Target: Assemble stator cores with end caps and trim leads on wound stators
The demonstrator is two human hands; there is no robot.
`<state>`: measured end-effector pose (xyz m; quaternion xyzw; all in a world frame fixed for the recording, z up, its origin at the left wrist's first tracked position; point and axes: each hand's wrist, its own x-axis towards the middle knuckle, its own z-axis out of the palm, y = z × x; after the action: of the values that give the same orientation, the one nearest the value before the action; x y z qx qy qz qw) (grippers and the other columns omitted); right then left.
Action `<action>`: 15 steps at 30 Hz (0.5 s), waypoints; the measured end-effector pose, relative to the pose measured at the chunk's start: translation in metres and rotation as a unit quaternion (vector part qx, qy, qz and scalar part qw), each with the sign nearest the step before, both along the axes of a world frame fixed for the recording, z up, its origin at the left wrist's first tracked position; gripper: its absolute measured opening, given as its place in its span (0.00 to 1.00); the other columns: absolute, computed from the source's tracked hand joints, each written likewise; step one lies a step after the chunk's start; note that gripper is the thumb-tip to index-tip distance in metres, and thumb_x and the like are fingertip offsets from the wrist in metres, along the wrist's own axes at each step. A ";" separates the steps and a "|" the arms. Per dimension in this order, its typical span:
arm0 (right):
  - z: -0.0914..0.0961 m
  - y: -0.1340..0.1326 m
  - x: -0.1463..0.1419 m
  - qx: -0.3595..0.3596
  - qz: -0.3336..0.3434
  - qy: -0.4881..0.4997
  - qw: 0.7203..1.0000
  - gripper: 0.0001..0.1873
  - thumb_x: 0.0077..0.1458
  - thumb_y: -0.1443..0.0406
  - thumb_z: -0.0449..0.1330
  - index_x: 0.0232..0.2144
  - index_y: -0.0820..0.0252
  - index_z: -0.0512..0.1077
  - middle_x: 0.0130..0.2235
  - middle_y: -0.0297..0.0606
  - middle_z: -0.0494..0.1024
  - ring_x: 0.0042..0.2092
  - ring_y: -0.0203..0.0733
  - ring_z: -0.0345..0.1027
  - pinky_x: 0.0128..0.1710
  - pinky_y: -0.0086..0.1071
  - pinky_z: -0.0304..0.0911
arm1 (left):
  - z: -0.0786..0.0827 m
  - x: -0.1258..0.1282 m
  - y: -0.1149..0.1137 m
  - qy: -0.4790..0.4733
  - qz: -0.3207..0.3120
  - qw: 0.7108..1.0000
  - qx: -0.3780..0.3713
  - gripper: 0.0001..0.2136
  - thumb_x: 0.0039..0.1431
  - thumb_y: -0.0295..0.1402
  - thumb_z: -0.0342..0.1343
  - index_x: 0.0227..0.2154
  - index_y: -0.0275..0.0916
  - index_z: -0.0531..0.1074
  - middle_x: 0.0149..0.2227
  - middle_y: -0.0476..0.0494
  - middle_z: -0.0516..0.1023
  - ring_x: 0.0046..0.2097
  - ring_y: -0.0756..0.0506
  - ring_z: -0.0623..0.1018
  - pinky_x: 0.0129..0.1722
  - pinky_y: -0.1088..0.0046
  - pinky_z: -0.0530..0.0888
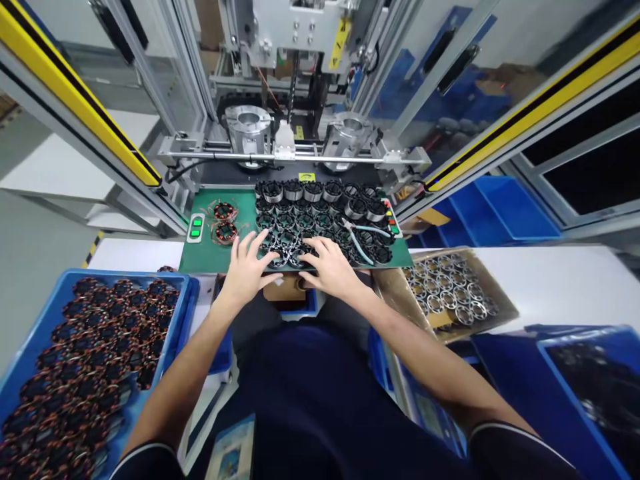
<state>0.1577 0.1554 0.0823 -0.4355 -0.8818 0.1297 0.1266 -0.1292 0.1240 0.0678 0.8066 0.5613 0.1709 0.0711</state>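
Note:
My left hand (247,265) is at the front edge of the green work surface (203,250), fingers spread, its fingertips against the nearest black stator cores. Across from it my right hand (330,268) has its fingers apart and curved, touching the front-row stator core (296,257) from the right. Between the hands sits another stator core (278,257). Rows of black and silver stator cores (313,192) fill the surface behind. Pliers (359,241) with light blue handles lie on the cores at right. Two copper-wound stators (225,232) are left of my left hand.
A machine with two metal cylinders (249,133) stands behind the surface. A blue bin (75,275) of wound stators is at left. At right, a cardboard box (507,310) holds silver rings. Yellow-striped posts (110,140) flank both sides; a green-button panel (196,228) is at left.

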 end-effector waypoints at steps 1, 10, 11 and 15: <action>-0.006 -0.001 -0.004 -0.009 -0.001 0.012 1.000 0.15 0.70 0.63 0.71 0.57 0.55 0.86 0.76 0.55 0.74 0.80 0.71 0.61 0.78 0.72 0.65 | -0.004 0.005 0.001 -0.002 -0.006 1.000 -0.001 0.15 0.73 0.43 0.71 0.58 0.48 0.86 0.84 0.35 0.65 0.85 0.23 0.62 0.86 0.27 0.55; 0.031 0.007 0.010 -0.145 0.009 0.205 0.968 0.09 0.74 0.57 0.71 0.47 0.54 0.87 0.77 0.51 0.75 0.79 0.66 0.67 0.80 0.68 0.64 | 0.032 0.005 -0.026 -0.125 0.012 0.992 0.008 0.10 0.77 0.46 0.67 0.45 0.46 0.87 0.79 0.36 0.73 0.83 0.27 0.66 0.82 0.35 0.68; 0.042 0.006 0.015 -0.172 0.016 0.233 0.957 0.13 0.75 0.52 0.71 0.47 0.54 0.87 0.74 0.51 0.78 0.74 0.64 0.74 0.75 0.62 0.72 | 0.042 0.006 -0.034 -0.192 0.012 0.981 -0.008 0.10 0.78 0.46 0.67 0.45 0.46 0.85 0.77 0.36 0.75 0.80 0.28 0.71 0.80 0.38 0.71; 0.087 -0.001 0.028 -0.320 0.046 0.360 0.875 0.29 0.71 0.38 0.71 0.50 0.56 0.84 0.54 0.45 0.88 0.52 0.48 0.87 0.50 0.37 0.83 | 0.077 0.016 -0.066 -0.426 -0.040 0.901 -0.075 0.10 0.75 0.42 0.72 0.42 0.44 0.78 0.66 0.38 0.85 0.71 0.33 0.82 0.69 0.52 0.80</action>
<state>0.1856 0.1546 0.1690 -0.3347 -0.7043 0.5585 0.2830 -0.1134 0.0584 0.1446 0.6707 0.4557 0.4529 0.3707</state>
